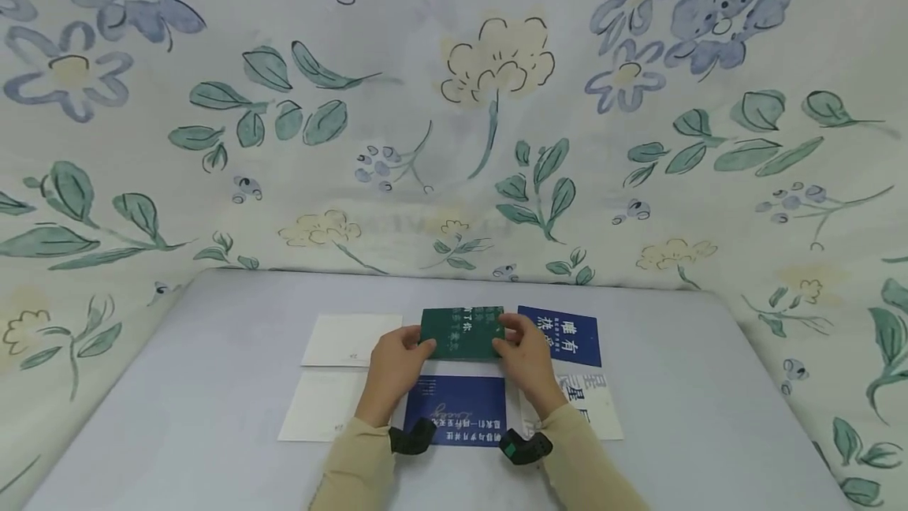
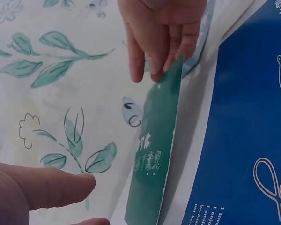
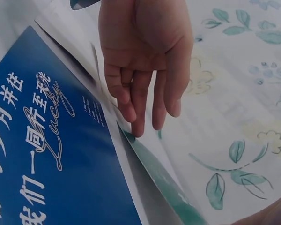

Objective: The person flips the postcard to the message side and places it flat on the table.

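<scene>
Both hands hold a green card (image 1: 461, 333) with white Chinese lettering, in the back middle of the card group. My left hand (image 1: 397, 369) pinches its left edge between thumb and fingers. At the right edge, my right hand (image 1: 526, 357) has thumb and fingers on the card. The left wrist view shows the green card (image 2: 154, 145) tilted, with the right hand (image 2: 166, 33) at its far end. Below it in the head view lies a dark blue card (image 1: 457, 408). The right wrist view shows this blue card (image 3: 65, 136) with "Lucky" script, near the left hand (image 3: 147, 56).
Two white cards (image 1: 352, 340) lie one in front of the other at left. At right, a blue lettered card (image 1: 585, 337) lies behind a white lettered card (image 1: 599, 408); the right hand partly covers both. A floral cloth (image 1: 426, 124) hangs behind the white table (image 1: 191, 385).
</scene>
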### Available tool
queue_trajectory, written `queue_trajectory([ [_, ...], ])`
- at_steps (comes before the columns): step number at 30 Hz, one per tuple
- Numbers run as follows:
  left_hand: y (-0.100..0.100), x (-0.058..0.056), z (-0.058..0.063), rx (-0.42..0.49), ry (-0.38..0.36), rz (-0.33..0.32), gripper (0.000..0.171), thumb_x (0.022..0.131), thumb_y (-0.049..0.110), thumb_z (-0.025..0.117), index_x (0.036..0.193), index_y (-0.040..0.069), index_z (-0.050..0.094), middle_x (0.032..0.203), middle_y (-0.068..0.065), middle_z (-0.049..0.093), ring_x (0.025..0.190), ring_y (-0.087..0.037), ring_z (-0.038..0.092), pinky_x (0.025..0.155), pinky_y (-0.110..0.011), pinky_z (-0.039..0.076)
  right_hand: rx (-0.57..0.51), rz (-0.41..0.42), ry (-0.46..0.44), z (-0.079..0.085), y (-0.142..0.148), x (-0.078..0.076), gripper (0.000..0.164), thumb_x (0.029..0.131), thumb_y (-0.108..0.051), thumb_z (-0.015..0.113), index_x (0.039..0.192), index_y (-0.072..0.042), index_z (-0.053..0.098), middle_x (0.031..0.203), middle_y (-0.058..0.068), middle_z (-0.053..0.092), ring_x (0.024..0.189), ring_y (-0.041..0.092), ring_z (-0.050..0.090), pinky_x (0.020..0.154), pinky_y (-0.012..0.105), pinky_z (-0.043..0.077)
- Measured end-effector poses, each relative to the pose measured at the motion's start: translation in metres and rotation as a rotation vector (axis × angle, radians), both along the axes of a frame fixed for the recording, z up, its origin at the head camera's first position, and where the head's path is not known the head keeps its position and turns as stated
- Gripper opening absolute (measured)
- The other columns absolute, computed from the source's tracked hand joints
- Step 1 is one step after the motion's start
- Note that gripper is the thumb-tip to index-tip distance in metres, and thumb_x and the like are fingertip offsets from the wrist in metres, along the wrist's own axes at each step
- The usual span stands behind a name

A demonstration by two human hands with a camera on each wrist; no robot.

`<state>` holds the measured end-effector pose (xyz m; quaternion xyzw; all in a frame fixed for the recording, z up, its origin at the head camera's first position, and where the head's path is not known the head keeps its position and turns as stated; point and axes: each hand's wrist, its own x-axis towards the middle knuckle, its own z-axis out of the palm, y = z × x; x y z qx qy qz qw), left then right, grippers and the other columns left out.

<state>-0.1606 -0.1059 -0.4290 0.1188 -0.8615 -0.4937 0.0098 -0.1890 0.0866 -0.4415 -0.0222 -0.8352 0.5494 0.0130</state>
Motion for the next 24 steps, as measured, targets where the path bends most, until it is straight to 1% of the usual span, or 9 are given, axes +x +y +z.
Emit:
queue_trajectory([
  [3,-0.001,0.001,0.001,0.027,-0.013,0.007,0.046,0.088,0.023,0.061,0.125,-0.002,0.054,0.123,-0.02,0.057,0.115,-0.034,0.052,0.092,-0.049,0.042,-0.018,-0.014,0.014,0.0,0.002,-0.002,0.04,0.081,0.004,0.062,0.118,-0.008,0.059,0.111,0.008,0.06,0.095,0.02,0.057,0.078,0.035,0.049],
  [6,-0.003,0.001,0.003,0.051,-0.02,0.014,0.046,0.088,0.023,0.061,0.126,-0.002,0.053,0.123,-0.021,0.056,0.115,-0.036,0.051,0.092,-0.05,0.042,-0.039,-0.011,0.01,-0.001,0.003,-0.003,0.042,0.079,0.008,0.061,0.118,-0.007,0.059,0.106,0.009,0.06,0.091,0.019,0.058,0.075,0.032,0.049],
  [14,-0.003,-0.002,0.008,0.064,-0.056,0.007,0.051,0.089,0.026,0.06,0.129,-0.003,0.049,0.127,-0.022,0.053,0.118,-0.037,0.048,0.093,-0.05,0.041,-0.066,0.001,-0.01,0.001,0.005,-0.007,0.044,0.079,0.008,0.061,0.121,-0.006,0.058,0.107,0.01,0.059,0.091,0.02,0.057,0.074,0.032,0.049],
  [18,-0.002,-0.001,0.011,0.057,-0.052,0.009,0.056,0.088,0.026,0.06,0.133,-0.005,0.044,0.127,-0.024,0.051,0.117,-0.038,0.048,0.094,-0.051,0.04,-0.067,-0.005,-0.024,0.002,0.005,-0.006,0.045,0.079,0.007,0.061,0.122,-0.004,0.057,0.108,0.011,0.059,0.093,0.021,0.057,0.077,0.032,0.05],
  [21,-0.001,-0.001,0.011,0.07,-0.054,0.013,0.061,0.087,0.026,0.06,0.135,-0.006,0.04,0.128,-0.025,0.05,0.118,-0.039,0.047,0.096,-0.051,0.039,-0.07,-0.012,-0.027,0.002,0.005,-0.006,0.047,0.079,0.007,0.061,0.124,-0.002,0.055,0.107,0.011,0.06,0.094,0.021,0.058,0.077,0.032,0.05],
  [24,-0.001,0.0,0.01,0.095,-0.063,0.02,0.062,0.087,0.027,0.06,0.136,-0.006,0.038,0.129,-0.024,0.048,0.12,-0.038,0.045,0.097,-0.05,0.038,-0.08,-0.013,-0.025,0.003,0.005,-0.004,0.045,0.079,0.007,0.06,0.123,-0.002,0.055,0.107,0.012,0.06,0.093,0.021,0.058,0.076,0.032,0.051],
])
